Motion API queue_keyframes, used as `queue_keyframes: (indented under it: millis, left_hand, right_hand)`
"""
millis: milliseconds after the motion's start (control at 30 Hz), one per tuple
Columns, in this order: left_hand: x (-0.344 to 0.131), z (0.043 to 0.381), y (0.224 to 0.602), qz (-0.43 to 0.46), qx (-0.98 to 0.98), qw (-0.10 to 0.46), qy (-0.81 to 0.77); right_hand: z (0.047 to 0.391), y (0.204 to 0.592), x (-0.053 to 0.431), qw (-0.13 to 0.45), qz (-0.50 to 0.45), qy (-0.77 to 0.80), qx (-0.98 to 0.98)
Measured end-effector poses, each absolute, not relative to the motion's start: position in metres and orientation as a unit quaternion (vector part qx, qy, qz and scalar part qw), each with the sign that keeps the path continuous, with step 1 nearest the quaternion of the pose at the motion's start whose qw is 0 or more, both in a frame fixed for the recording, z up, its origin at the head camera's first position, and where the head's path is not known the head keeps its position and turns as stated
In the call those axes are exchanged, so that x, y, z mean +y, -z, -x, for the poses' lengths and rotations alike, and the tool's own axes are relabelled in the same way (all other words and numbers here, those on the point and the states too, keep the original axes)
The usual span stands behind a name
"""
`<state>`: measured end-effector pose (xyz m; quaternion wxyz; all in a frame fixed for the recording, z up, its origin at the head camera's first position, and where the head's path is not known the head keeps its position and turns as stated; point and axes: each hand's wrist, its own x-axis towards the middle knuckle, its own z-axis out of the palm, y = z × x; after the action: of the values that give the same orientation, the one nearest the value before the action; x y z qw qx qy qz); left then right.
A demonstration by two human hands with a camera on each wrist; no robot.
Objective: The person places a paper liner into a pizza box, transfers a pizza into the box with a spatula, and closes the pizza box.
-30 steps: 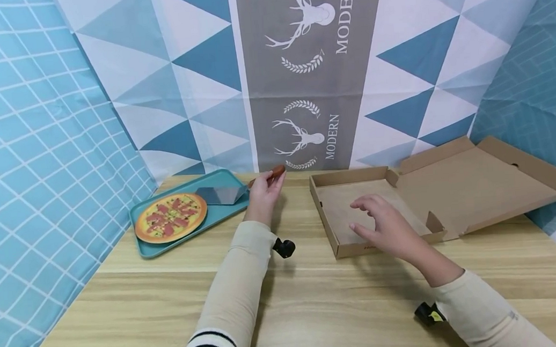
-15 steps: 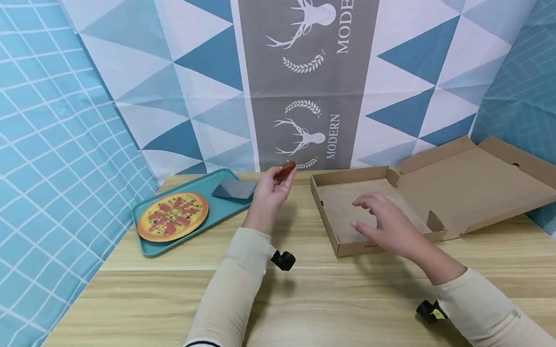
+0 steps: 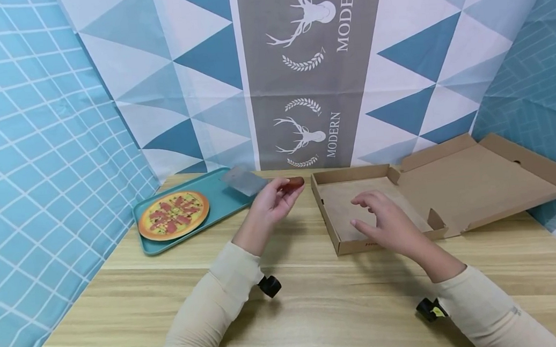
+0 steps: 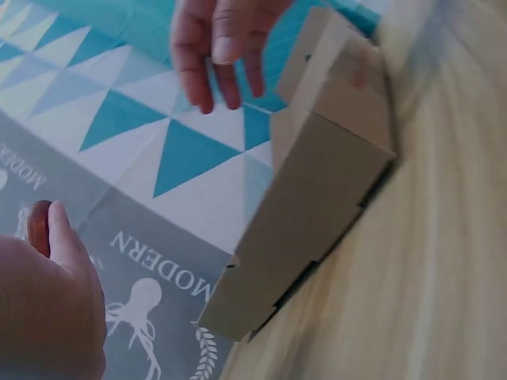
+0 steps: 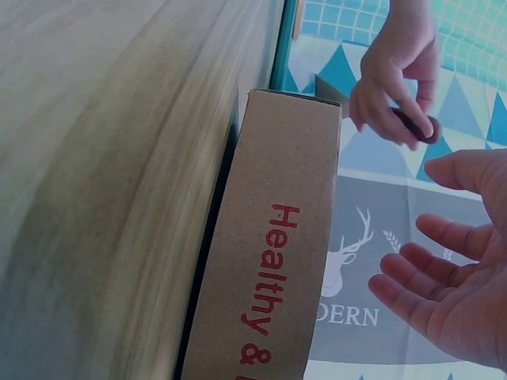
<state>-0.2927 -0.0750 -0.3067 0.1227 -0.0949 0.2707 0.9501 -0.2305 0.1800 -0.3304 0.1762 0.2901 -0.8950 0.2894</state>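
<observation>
My left hand grips the brown handle of a pizza server, whose flat metal blade points left and overlaps the back right of the teal tray in the head view. A round pizza with pink and yellow topping lies at the tray's left. Over the near part of the open cardboard pizza box, my right hand hovers with fingers loosely bent and nothing in them. In the right wrist view, the handle end sticks out of the left hand. The blade is mostly hidden there.
The box's lid is folded back to the right, against the blue curtain side. Red lettering marks the box's front wall. A patterned backdrop rises behind the wooden table, and a blue gridded sheet borders the left.
My left hand has drawn the pizza server to the right and turned it, so its blade moved away from the pizza. The right hand and the pizza stay where they were.
</observation>
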Motion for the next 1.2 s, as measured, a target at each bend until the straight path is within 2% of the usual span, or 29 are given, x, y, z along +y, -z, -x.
queue_keyframes:
  millis: [467,733,933,1200]
  left_hand:
    - [-0.073,0.246,0.312,0.05,0.44,0.201,-0.874]
    - [-0.077,0.234,0.31,0.005,0.471,0.264,-0.841]
    - [-0.082,0.23,0.31,-0.052,0.5,0.304,-0.809]
    - [-0.081,0.224,0.305,-0.111,0.553,0.348,-0.749]
  right_hand:
    - [0.23,0.33,0.177,0.184,-0.318,-0.299,-0.881]
    - [0.235,0.326,0.171,0.213,-0.347,-0.283,-0.868]
    - [0.243,0.325,0.163,0.233,-0.39,-0.269,-0.849]
    - [0.25,0.32,0.146,0.199,-0.491,-0.266,-0.805]
